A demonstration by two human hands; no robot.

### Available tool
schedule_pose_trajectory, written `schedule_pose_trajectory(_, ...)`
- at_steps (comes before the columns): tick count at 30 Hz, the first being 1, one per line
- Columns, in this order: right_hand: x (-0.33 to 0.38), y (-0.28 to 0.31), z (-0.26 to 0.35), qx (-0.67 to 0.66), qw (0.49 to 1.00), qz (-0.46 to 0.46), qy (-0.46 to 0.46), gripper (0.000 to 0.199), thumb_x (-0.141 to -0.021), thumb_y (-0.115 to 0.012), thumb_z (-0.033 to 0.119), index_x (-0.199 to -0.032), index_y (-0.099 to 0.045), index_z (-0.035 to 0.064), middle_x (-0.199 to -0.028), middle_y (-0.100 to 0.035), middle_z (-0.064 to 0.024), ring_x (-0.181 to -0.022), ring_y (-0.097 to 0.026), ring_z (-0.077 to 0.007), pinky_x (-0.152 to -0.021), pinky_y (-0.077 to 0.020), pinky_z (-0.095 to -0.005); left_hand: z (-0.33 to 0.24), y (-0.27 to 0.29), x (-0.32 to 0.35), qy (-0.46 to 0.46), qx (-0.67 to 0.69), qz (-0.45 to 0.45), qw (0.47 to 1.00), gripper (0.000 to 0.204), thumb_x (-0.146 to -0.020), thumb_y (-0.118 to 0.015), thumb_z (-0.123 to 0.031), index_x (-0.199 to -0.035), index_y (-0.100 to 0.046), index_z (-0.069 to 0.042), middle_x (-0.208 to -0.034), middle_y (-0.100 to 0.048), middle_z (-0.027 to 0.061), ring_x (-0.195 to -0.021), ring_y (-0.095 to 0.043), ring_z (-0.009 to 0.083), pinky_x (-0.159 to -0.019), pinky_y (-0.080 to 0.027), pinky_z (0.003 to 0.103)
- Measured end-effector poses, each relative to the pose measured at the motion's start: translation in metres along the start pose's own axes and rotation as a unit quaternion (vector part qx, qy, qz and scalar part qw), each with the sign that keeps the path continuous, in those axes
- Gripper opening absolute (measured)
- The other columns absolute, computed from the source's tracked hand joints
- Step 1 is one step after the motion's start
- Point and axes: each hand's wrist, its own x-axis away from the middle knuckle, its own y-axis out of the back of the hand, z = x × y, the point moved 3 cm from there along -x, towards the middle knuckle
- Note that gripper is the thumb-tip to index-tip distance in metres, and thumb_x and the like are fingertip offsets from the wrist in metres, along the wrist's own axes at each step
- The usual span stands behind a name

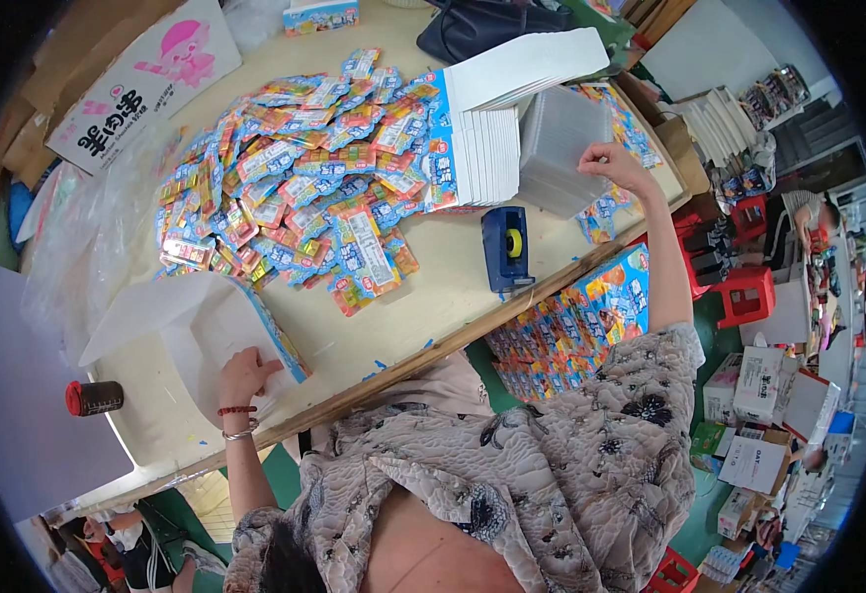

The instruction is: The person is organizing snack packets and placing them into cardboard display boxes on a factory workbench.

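My left hand [245, 376] is inside an open white carton box [217, 326] at the table's near left. Its fingers rest on the white inner surface, thumb apart, with nothing seen in its grasp. The box has a printed blue outer side and a raised white flap. Over at the right, the fingers of my right hand [616, 170] pinch the edge of a clear plastic tray at the stack of trays [562, 148]. Left of that stack stand several folded white cartons [487, 148] in a row. A large heap of small colourful candy packs [304, 188] covers the table's middle.
A blue tape dispenser [505, 249] stands near the front edge. A red-lidded dark jar [95, 397] sits at the left. Behind are a big white-and-pink carton [146, 84], plastic film [87, 237] and a black bag [487, 28]. Printed cartons [576, 316] sit below the table edge.
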Motion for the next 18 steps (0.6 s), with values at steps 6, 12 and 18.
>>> schedule_pose_trajectory(6,0.018,-0.038,0.025,0.336,0.917,-0.145,0.160,0.009,-0.082,-0.058,0.010,-0.089,-0.057,0.0032,-0.086,-0.057,-0.0113,-0.086,-0.058,-0.0264,-0.073,-0.0468,-0.0362,0.006,-0.003,0.001,-0.001,0.009,-0.013,1.000,0.039,-0.076,-0.070,-0.040,-0.066,-0.055,-0.006,-0.049,-0.059,0.0077,-0.045,-0.060,0.0207,-0.052,-0.047,0.033)
schedule_pose_trajectory(12,0.009,-0.023,0.008,0.372,0.882,-0.254,0.139,0.016,-0.085,-0.053,0.010,-0.099,-0.054,0.0028,-0.095,-0.059,-0.0153,-0.093,-0.057,-0.0338,-0.072,-0.0487,-0.0442,0.003,-0.001,-0.002,-0.002,0.028,-0.005,1.000,0.039,-0.076,-0.071,-0.040,-0.066,-0.056,-0.005,-0.049,-0.059,0.0080,-0.044,-0.061,0.0201,-0.052,-0.048,0.032)
schedule_pose_trajectory(18,-0.046,0.048,-0.006,0.232,0.952,-0.198,0.004,0.017,-0.085,-0.056,0.015,-0.092,-0.058,0.0007,-0.083,-0.063,-0.0144,-0.082,-0.060,-0.0313,-0.070,-0.0476,-0.0401,0.002,-0.002,-0.003,0.009,0.026,0.007,1.000,0.040,-0.076,-0.071,-0.040,-0.067,-0.057,-0.004,-0.051,-0.061,0.0079,-0.045,-0.061,0.0197,-0.052,-0.049,0.032)
